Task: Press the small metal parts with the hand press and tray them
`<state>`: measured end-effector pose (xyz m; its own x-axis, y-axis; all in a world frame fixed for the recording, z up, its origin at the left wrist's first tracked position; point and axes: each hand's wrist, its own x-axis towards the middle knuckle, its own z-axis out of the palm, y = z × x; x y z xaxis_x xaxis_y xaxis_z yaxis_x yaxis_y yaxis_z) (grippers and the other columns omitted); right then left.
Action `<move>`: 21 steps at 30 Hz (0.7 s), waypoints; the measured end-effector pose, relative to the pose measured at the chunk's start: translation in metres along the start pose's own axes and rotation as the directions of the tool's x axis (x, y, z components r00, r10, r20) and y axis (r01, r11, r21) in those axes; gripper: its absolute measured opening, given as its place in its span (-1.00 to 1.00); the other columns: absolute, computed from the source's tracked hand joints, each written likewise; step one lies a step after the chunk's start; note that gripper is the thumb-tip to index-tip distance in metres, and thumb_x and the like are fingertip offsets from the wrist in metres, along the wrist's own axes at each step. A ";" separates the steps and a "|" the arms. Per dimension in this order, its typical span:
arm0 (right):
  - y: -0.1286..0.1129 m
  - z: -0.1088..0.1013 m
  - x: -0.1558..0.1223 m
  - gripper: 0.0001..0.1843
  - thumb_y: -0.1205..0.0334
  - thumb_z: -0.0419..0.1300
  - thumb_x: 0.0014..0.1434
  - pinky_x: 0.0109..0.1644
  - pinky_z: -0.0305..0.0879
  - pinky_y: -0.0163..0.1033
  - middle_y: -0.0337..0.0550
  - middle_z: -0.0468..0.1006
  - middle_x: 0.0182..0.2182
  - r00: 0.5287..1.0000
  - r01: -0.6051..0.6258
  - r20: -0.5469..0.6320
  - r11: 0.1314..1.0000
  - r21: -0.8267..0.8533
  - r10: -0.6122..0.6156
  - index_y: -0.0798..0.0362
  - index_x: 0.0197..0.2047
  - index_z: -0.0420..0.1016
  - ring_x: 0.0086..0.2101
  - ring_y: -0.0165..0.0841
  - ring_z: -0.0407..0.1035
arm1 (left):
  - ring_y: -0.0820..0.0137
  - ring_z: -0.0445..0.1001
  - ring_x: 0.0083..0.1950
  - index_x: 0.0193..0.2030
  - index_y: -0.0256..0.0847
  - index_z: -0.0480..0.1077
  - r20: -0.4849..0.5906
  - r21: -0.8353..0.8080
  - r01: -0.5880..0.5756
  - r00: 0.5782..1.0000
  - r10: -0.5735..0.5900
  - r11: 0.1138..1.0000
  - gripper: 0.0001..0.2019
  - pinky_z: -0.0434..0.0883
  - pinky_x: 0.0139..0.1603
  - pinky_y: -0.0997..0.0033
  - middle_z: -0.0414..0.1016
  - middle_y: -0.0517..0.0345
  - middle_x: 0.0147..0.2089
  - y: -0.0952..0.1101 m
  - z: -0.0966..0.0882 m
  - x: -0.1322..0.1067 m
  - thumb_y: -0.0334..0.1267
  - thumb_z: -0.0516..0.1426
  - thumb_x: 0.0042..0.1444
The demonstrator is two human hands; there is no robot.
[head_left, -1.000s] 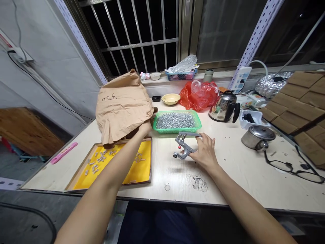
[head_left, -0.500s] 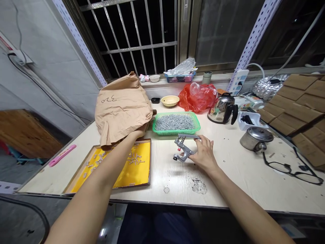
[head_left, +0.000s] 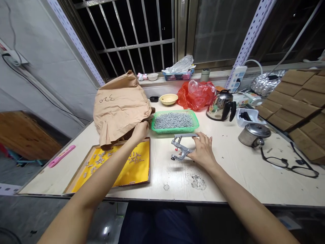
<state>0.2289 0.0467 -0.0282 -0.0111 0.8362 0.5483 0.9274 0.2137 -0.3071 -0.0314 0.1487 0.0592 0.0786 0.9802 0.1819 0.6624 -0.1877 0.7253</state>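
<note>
My left hand (head_left: 140, 131) is at the lower right opening of a large brown paper bag (head_left: 119, 106). Its fingers look curled together, and whatever they hold is hidden. With my right hand (head_left: 202, 148) I grip a grey metal hand tool (head_left: 183, 149) with a long top lever, a spring and a small red part. The tool is held just above the table. Below my left forearm lies a shallow tray (head_left: 149, 162) with a yellow lining, on which several small silver metal pieces (head_left: 135, 158) are scattered. A green basket (head_left: 175, 130) full of small silver pins (head_left: 174, 120) stands between my hands, farther back.
A pink-handled tool (head_left: 61, 156) lies left of the tray. Behind the basket are a yellow bowl (head_left: 168, 99) and a red plastic bag (head_left: 196, 95). To the right stand a kettle (head_left: 220, 105), a lidded metal pot (head_left: 254, 135), eyeglasses (head_left: 289, 164) and stacked cardboard boxes (head_left: 297, 101).
My left hand has drawn back out of the paper bag's opening and now shows at its edge. My right hand still holds the metal tool in nearly the same spot.
</note>
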 end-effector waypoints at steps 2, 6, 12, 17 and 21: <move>-0.001 -0.002 0.000 -0.24 -0.31 0.05 -0.10 0.11 -0.16 0.37 0.18 0.25 0.03 1.000 0.015 -0.006 1.000 -0.011 -0.015 0.14 -0.03 0.31 0.08 0.04 0.06 | 0.32 0.39 -0.31 -0.50 -0.24 0.33 0.101 -0.066 -0.019 0.995 0.026 0.998 -0.93 0.26 -0.29 0.39 0.42 0.07 -0.44 0.006 0.008 -0.028 -0.32 0.16 -0.15; -0.005 -0.008 0.001 -0.26 -0.27 0.04 -0.08 0.16 -0.30 0.38 0.20 0.23 0.06 0.998 0.057 -0.011 0.997 -0.060 -0.058 0.18 -0.03 0.30 0.12 0.04 0.02 | 0.45 0.38 -0.47 -0.18 -0.30 0.29 0.354 -0.401 0.212 0.933 -0.063 0.891 -0.62 0.26 -0.43 0.46 0.41 0.18 -0.49 0.017 0.038 -0.086 -0.27 0.22 -0.18; -0.016 -0.014 -0.002 -0.32 -0.19 0.04 -0.03 0.22 -0.49 0.32 0.17 0.17 0.13 0.989 0.145 0.016 0.981 -0.131 -0.144 0.21 -0.03 0.27 0.18 -0.04 -0.07 | 0.52 0.32 -0.54 0.09 -0.37 0.09 0.411 -0.482 0.349 0.900 -0.144 0.804 -0.28 0.20 -0.47 0.52 0.35 0.32 -0.56 0.017 0.064 -0.115 -0.27 0.27 -0.23; -0.023 -0.013 -0.004 -0.32 -0.16 0.05 -0.05 0.21 -0.52 0.33 0.19 0.10 0.17 0.986 0.161 0.061 0.978 -0.135 -0.154 0.21 0.00 0.24 0.21 -0.02 -0.15 | 0.50 0.34 -0.51 0.19 -0.35 -0.01 0.407 -0.405 0.290 0.906 -0.114 0.867 -0.17 0.23 -0.45 0.52 0.36 0.31 -0.54 0.015 0.063 -0.112 -0.31 0.27 -0.24; -0.027 -0.013 -0.006 -0.29 -0.16 0.04 -0.04 0.21 -0.56 0.31 0.21 0.00 0.22 0.987 0.153 0.079 0.976 -0.154 -0.142 0.25 0.02 0.21 0.23 -0.04 -0.24 | 0.51 0.33 -0.51 0.22 -0.33 -0.04 0.477 -0.351 0.287 0.874 -0.093 0.892 -0.15 0.25 -0.45 0.52 0.36 0.30 -0.52 0.012 0.062 -0.112 -0.39 0.24 -0.24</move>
<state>0.2091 0.0294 -0.0128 -0.1721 0.8348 0.5230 0.9613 0.2583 -0.0959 0.0141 0.0405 0.0066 0.3627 0.9042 -0.2254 0.3516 0.0912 0.9317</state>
